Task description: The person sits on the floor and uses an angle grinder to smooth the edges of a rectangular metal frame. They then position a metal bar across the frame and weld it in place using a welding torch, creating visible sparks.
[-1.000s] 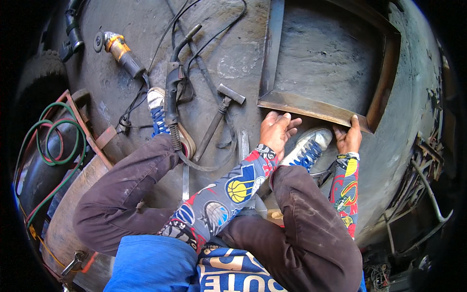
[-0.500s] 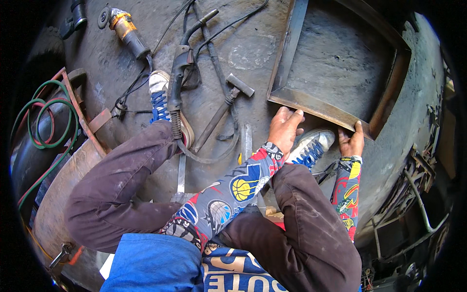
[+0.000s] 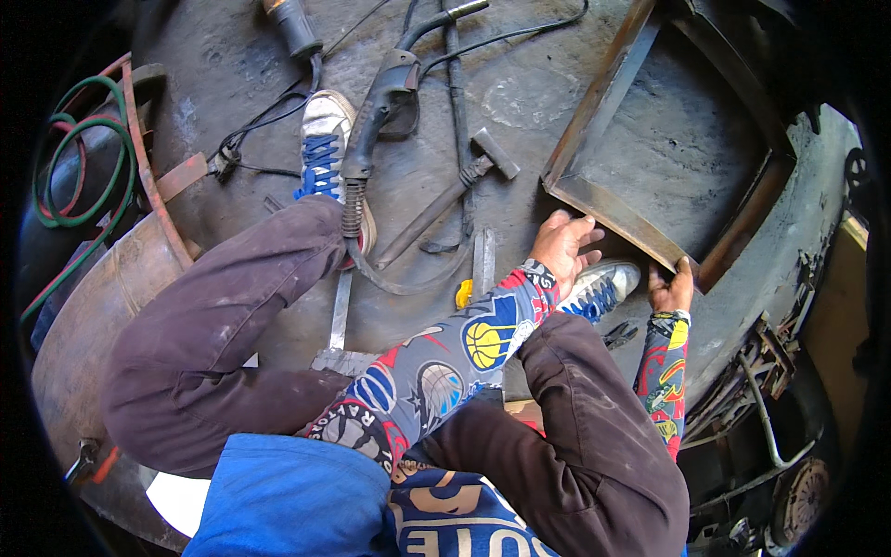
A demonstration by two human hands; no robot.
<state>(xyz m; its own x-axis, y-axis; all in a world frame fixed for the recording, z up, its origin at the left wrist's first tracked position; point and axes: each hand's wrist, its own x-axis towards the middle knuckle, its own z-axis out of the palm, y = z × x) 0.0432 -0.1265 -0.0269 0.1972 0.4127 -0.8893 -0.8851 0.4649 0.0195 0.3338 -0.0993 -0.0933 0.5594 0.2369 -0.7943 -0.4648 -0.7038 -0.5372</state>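
Note:
A rectangular frame of rusty angle iron (image 3: 624,226) lies on the grey ground at the upper right. My right hand (image 3: 670,286) grips its near right corner, with the thumb up on the edge and the other fingers mostly hidden. Close to the near bar, towards its left end, is my left hand (image 3: 562,251). Its fingers are apart and nothing is in them; whether a fingertip touches the bar I cannot tell. A hammer (image 3: 436,218) lies left of that hand. Further left, a welding torch (image 3: 379,111) rests by my left shoe.
A power tool (image 3: 295,30) lies at the top with its cord. Black cables (image 3: 458,102) cross the ground. Green and red hoses (image 3: 88,167) hang at the far left beside a curved rusty metal piece (image 3: 102,297). Scrap metal (image 3: 756,371) is piled at the right.
The view has turned, so the ground tools appear shifted right and the grinder is partly cut off. My left hand's fingers have spread a little at the bar. My right hand keeps its corner.

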